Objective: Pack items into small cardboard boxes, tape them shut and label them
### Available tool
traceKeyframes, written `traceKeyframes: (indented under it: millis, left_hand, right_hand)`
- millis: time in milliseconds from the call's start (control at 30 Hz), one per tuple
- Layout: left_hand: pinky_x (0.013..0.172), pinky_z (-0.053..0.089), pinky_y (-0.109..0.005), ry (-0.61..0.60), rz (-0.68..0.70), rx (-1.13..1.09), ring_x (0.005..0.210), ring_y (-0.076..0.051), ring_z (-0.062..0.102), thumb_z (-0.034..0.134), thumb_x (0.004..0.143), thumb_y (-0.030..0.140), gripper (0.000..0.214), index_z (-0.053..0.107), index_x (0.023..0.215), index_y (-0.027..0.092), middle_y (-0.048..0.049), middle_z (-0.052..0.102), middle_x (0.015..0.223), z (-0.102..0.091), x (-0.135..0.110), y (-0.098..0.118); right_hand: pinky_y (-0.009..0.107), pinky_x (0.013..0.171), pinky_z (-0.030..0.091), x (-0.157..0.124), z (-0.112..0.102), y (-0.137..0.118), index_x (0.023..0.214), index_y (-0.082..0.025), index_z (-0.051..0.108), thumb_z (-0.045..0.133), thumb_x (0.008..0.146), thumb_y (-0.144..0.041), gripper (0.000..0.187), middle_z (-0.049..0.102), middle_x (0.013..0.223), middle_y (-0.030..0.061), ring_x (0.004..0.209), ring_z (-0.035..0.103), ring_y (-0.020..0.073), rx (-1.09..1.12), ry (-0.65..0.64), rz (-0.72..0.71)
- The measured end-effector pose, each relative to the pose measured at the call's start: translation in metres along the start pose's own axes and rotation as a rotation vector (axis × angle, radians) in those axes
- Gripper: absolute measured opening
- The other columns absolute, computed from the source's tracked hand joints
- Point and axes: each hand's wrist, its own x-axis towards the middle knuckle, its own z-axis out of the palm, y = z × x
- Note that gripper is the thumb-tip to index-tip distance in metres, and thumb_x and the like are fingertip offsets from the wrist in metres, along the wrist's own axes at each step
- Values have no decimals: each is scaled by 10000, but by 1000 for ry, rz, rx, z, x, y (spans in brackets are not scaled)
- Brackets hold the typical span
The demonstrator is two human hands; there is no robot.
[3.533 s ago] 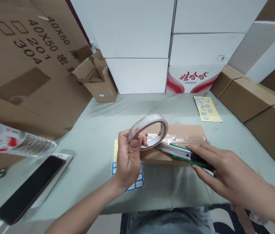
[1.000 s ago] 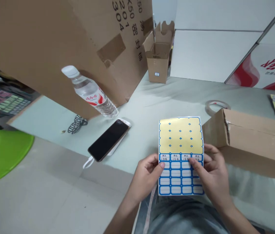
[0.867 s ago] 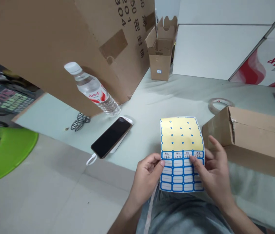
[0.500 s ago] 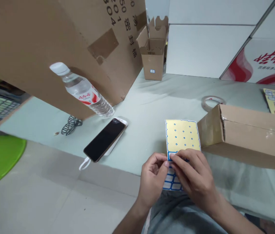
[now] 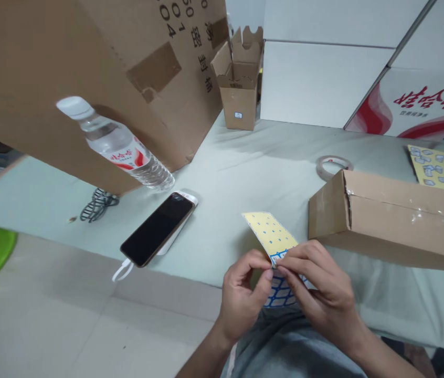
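Moved since the earlier frame: the yellow-and-blue paper label sheet (image 5: 270, 236) has swung from squared-up to slanting, and the right hand (image 5: 316, 286) now lies across its middle.

Left hand: (image 5: 241, 299) near edge of the scene, wrist low, fingers curled, thumb on top of the sheet.

Right hand: reaching in from the near right, fingers stretched left over the sheet.

Grip: both hands are clamped on the sheet, close together, their fingertips almost meeting where yellow meets blue.

Sheet: held over the person's lap, near the table's near edge. Its long axis runs from near-right to far-left, yellow end pointing far-left, blue-ruled labels toward the near side, partly hidden by the fingers.

Containers: a closed, taped brown cardboard box (image 5: 387, 220) lies just right of the hands; a small open cardboard box (image 5: 238, 107) stands far off, flaps up.

Table, on a pale green cloth (image 5: 245, 157): a black smartphone (image 5: 157, 228) left, a clear water bottle (image 5: 117, 149) beyond it, a tape roll (image 5: 330, 165) and yellow sticker sheet (image 5: 430, 168) far right.
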Motion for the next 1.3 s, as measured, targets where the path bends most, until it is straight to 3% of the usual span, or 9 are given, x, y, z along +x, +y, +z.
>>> traceKeyframes:
  millis: [167,333,500,567,667,833,1000,1133,1300]
  left_hand:
    - [609,526,-232,239,-158,304,674,-152,659,541,811,341,172,577,746,186,-33,687,728,-8,26,-10]
    - [591,523,-307,282,-215,440,616,-194,643,555,771,342,172,596,734,179,-40,668,661,-28,54,-31]
    - [953,473,-522,355,-59,645,1114,-327,582,617,767,298,322,606,1050,145,-171,635,1146,-31,58,-28]
    - [1059,406,-543,254,157,722,1255,-318,495,617,824,324,414,550,1201,166,-166,579,1286,-16,65,-16]
    - [1112,395,-482,-143,438,619,1272,-249,516,488,950,365,352,518,1270,221,-109,601,1318,25,94,3]
    - [1156,347,-489,-558,363,329,1396,-252,417,372,994,440,410,454,1364,282,-74,478,1488,89,155,5]
    - [1014,479,-472,-580,564,345,1174,-246,553,419,981,438,505,317,1469,356,-90,536,1320,79,119,-19]
    - [882,539,-389,-510,868,560,1083,-222,526,540,931,320,548,356,1446,308,-103,454,1193,67,74,-24]
    - [1140,284,-592,-452,1066,705,1345,-340,352,639,788,614,644,445,1321,309,-129,367,1407,104,78,-14]
  right_hand:
    - [242,618,501,-8,-28,-12,1013,-151,607,529,932,-97,125,581,766,36,704,563,117,32,24,-101]
    - [229,589,480,-24,-44,-5,970,-152,620,547,883,-33,165,571,744,23,680,562,113,18,78,-38]
    - [244,602,472,-43,-52,15,963,-179,649,602,846,-37,189,583,803,29,744,569,139,24,153,89]
    - [253,630,476,-53,-59,22,987,-187,660,606,871,-97,156,594,863,42,786,584,149,1,97,117]
    - [330,779,477,-75,-72,34,1025,-196,686,570,923,-278,174,595,1015,87,936,587,199,-82,143,187]
    - [550,1073,319,-107,-86,50,1102,-223,689,493,910,-549,426,529,1274,119,1267,454,317,-22,598,345]
    - [565,1150,245,-97,-92,68,1269,-296,614,509,827,-705,612,424,1509,57,1439,302,335,369,594,476]
    - [512,1090,379,-67,-115,107,1222,-303,666,398,778,-846,751,634,1309,64,1305,504,324,639,388,578]
    - [453,796,550,-70,-149,130,1000,-220,705,310,893,-733,657,721,1003,115,941,692,272,337,542,433]
